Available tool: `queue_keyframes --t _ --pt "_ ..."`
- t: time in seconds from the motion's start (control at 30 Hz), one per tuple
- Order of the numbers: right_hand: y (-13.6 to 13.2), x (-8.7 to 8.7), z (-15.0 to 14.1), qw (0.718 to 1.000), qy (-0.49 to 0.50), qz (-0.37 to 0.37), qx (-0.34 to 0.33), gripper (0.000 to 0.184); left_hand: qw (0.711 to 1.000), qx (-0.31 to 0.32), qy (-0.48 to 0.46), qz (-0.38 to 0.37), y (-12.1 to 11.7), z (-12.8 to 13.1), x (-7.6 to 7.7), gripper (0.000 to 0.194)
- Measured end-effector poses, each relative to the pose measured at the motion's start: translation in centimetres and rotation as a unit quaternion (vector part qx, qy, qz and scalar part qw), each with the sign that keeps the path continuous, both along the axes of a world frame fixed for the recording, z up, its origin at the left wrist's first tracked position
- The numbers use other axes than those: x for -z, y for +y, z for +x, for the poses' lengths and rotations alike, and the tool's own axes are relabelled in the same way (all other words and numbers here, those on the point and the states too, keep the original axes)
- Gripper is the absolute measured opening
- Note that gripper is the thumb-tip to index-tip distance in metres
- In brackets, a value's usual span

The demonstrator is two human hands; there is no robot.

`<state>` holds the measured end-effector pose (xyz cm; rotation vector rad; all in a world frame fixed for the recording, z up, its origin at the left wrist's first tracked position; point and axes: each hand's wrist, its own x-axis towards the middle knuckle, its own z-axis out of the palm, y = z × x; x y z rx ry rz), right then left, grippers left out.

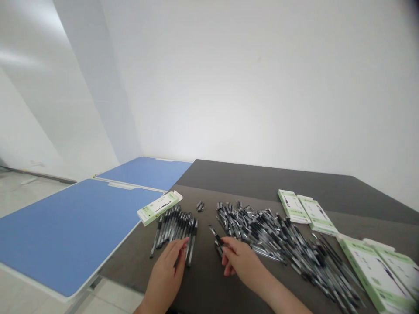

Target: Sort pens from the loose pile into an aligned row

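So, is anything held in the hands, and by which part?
The right hand holds a pen by its near portion, far end sticking out. The left hand is at the laid-out pens; whether it grips one cannot be told.

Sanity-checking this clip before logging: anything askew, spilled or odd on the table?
The right pen heap is jumbled, pens crossing at many angles. A few short dark pieces lie left of it, apart, too small to identify. The left box lies slanted, one end seemingly past the edge of the dark table.
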<state>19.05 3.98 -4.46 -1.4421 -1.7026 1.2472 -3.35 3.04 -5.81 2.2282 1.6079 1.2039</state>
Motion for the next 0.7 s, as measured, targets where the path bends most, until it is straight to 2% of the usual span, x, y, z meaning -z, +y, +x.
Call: queue_keyframes --t 0.07,0.17,0.27,0.4,0.5,0.6,0.7 --pt "-0.2 -0.8 -1.2 0.992 -0.115 0.048 0.004 0.033 1.000 -0.001 0.014 0.015 -0.4 -0.2 0.5 0.026" --pt "0.0 -2.2 -3.4 0.946 -0.295 0.129 0.028 0.035 0.999 -0.004 0.015 0.028 -0.6 -0.2 0.8 0.025" --pt "0.8 -2.9 -6.0 0.911 -0.389 0.133 0.019 0.038 0.999 -0.011 0.009 0.030 -0.6 -0.2 0.8 0.023" --pt "2.4 -2.7 -8.8 0.904 -0.408 0.124 0.018 0.034 1.000 -0.017 0.003 0.024 -0.6 -0.3 0.7 0.022" --pt "3.1 -2.7 -9.9 0.905 -0.405 0.128 0.020 0.031 1.000 -0.019 -0.001 0.023 -0.6 -0.3 0.6 0.022" --pt "3.0 -3.0 -9.7 0.904 -0.404 0.138 0.020 0.028 0.999 -0.021 -0.004 0.023 -0.6 -0.2 0.6 0.022" --pt "2.6 -3.6 -7.8 0.901 -0.408 0.143 0.025 0.021 0.999 -0.023 -0.001 0.025 -0.6 -0.2 0.7 0.021"
